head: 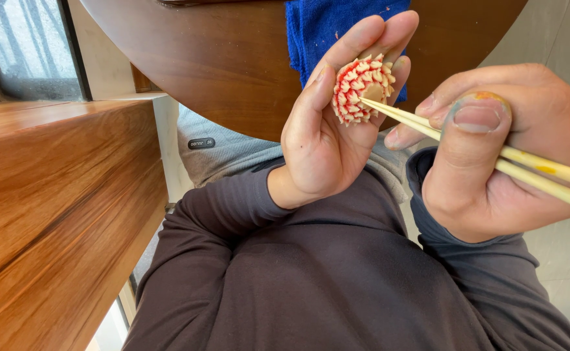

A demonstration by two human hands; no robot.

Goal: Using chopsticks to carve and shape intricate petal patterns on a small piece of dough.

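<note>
My left hand (327, 123) is raised with its fingers curled around a small round flower-like piece (358, 88) made of rows of red and cream petals. My right hand (493, 153) grips a pair of thin pale wooden sticks (467, 138) between thumb and fingers. The tips of the sticks touch the bare cream centre of the flower piece. Both arms wear dark brown long sleeves.
A round dark wooden tabletop (226, 58) is behind the hands, with a blue cloth (324, 29) lying on it. A long wooden bench or beam (51, 195) runs along the left. A window (28, 45) shows at top left, and a pale tiled floor (568, 260) at right.
</note>
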